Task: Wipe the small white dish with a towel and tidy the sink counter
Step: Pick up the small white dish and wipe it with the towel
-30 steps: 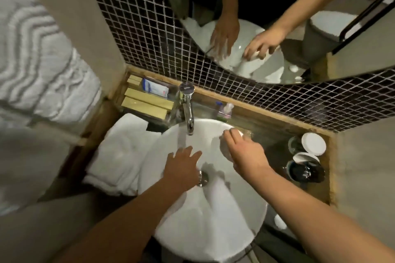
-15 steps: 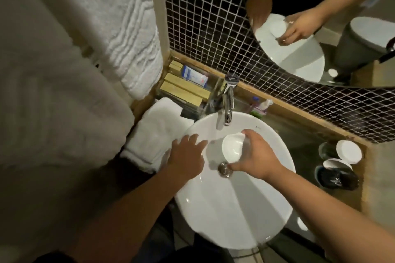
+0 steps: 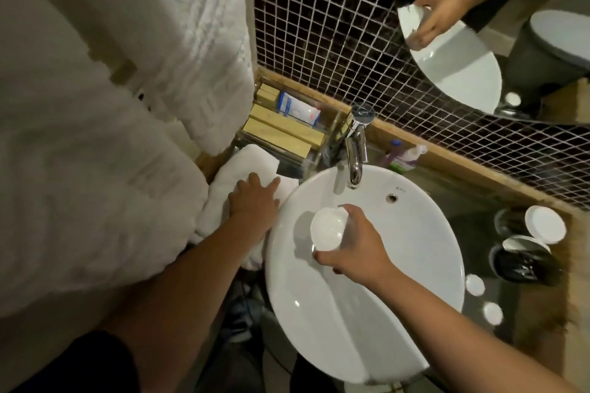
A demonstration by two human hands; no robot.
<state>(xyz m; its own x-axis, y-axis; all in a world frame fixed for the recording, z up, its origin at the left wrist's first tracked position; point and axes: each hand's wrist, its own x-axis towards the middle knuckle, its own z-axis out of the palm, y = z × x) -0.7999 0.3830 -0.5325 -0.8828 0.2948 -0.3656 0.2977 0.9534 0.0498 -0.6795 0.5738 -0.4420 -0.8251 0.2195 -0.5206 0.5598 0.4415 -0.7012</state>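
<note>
Head view: right hand (image 3: 354, 249) fingers pinch small white dish (image 3: 329, 230) over basin (image 3: 415, 265) centre; left hand (image 3: 253, 204), fingers spread, has moved onto towel (image 3: 230, 175) at surface's left edge.

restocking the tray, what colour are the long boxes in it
Pale yellow boxes, seen in the head view.

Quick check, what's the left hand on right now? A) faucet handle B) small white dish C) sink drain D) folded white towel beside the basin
D: the left hand lies flat on the folded white towel left of the basin, while the right hand holds the small white dish over the basin.
</note>
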